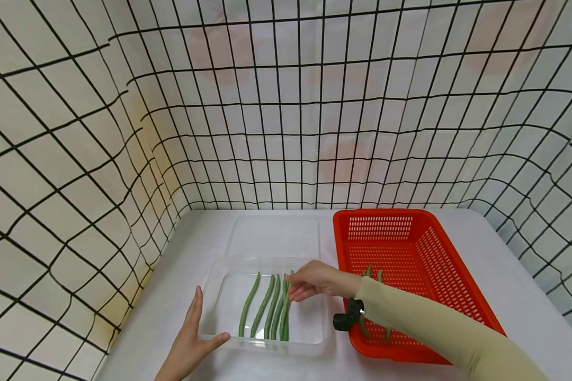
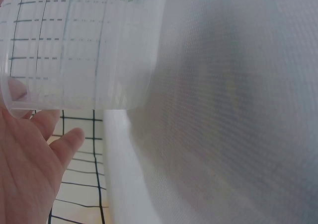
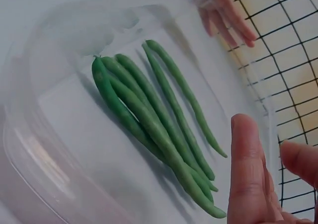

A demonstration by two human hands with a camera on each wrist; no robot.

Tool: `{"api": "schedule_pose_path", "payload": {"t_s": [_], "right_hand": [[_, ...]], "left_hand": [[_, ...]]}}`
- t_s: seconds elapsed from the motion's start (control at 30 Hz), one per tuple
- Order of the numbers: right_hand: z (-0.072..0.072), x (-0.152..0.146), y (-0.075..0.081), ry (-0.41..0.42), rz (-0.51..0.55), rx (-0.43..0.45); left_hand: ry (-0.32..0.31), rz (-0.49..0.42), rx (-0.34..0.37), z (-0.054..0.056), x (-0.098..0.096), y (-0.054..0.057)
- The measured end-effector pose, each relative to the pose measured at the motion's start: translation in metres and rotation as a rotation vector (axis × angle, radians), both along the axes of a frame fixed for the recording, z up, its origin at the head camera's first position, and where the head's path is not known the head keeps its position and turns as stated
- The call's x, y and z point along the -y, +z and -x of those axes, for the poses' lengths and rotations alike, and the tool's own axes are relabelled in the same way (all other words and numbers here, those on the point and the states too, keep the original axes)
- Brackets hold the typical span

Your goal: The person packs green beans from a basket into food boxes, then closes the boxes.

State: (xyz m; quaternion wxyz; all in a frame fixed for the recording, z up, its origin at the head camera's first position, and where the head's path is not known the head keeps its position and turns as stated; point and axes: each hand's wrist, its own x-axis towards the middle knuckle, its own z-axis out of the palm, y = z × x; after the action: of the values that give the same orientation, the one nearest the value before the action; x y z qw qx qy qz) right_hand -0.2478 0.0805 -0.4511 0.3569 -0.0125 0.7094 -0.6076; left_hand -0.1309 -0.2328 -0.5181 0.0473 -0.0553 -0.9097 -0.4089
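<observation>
Several green beans point(image 1: 250, 304) lie roughly side by side in a clear plastic container point(image 1: 310, 347); in the right wrist view, one green bean point(image 3: 164, 139) crosses over others. My right hand point(image 1: 316, 280) is above the container's right side, fingertips close to the far ends of the rightmost beans. Its extended finger point(image 3: 244, 169) and thumb point(image 3: 300, 157) stand apart with no bean between them. My left hand point(image 1: 188, 338) is at the container's near left corner, thumb along the near rim and fingers straight outside the left wall. The left wrist view shows it beside the container wall point(image 2: 79, 60).
A red perforated basket point(image 1: 462, 270) stands right of the container with several green beans point(image 1: 380, 276) in it, partly hidden by my right forearm. Behind the container lies a flat clear panel point(image 1: 274, 235), perhaps a lid. Black netting point(image 1: 300, 132) surrounds the white table point(image 1: 195, 233).
</observation>
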Motion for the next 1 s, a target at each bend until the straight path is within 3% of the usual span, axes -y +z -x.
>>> {"api": "schedule_pose_path", "payload": {"t_s": [0.23,0.53,0.73,1.0], "right_hand": [[0.002,-0.028,0.011,-0.012,0.087,-0.012],[0.015,-0.090,0.021,-0.135,-0.008,-0.106],[0.021,-0.130,0.006,-0.195,-0.152,-0.129],[0.018,-0.171,-0.032,-0.184,-0.357,-0.076]], "left_hand": [[0.000,0.011,0.004,0.000,-0.001,0.002],[0.009,0.020,0.007,0.001,0.000,0.002],[0.009,0.012,0.012,0.000,0.000,0.003],[0.003,0.011,0.016,0.000,-0.001,0.002]]}}
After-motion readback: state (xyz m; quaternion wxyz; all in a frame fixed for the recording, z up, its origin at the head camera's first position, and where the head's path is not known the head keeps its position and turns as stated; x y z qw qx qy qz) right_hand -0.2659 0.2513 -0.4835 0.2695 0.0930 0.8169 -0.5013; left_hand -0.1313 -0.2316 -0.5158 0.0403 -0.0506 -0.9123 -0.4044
